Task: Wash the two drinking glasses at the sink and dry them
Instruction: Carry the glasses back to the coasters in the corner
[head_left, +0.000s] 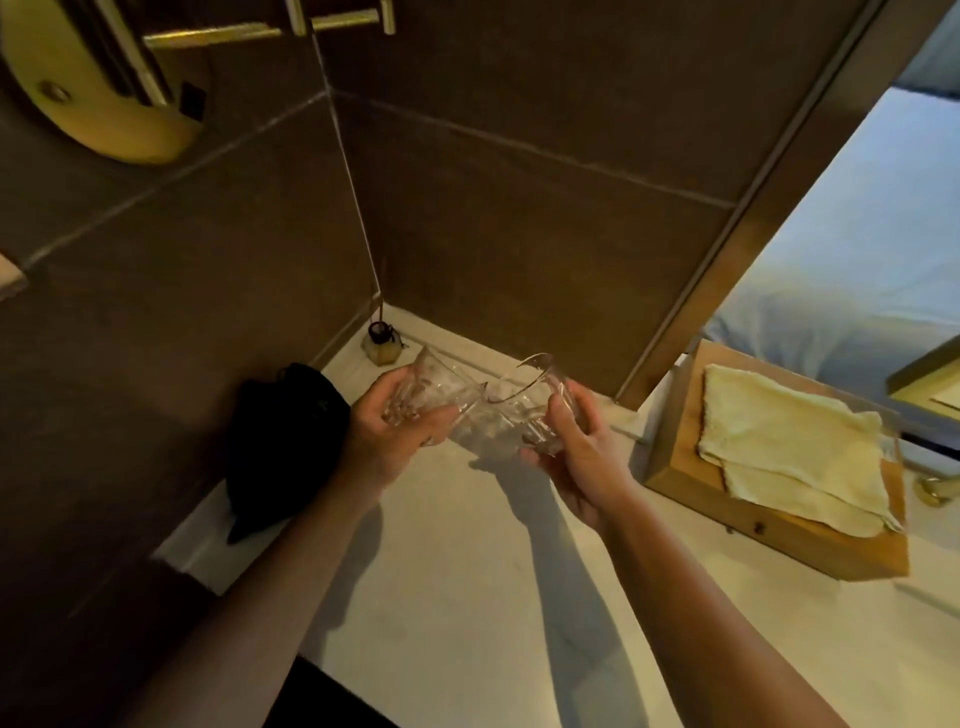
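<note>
my left hand (387, 436) grips one glass (431, 395), my right hand (576, 447) the other glass (540, 400), rims touching between them. i should separate them before carrying to the sink.

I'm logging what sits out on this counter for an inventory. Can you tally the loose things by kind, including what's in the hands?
Drinking glasses: 2, one in the left hand, one in the right hand
Cloths: 1 pale
Wooden boxes: 1
Black pouches: 1
Small bottles: 1
Total: 6
</note>
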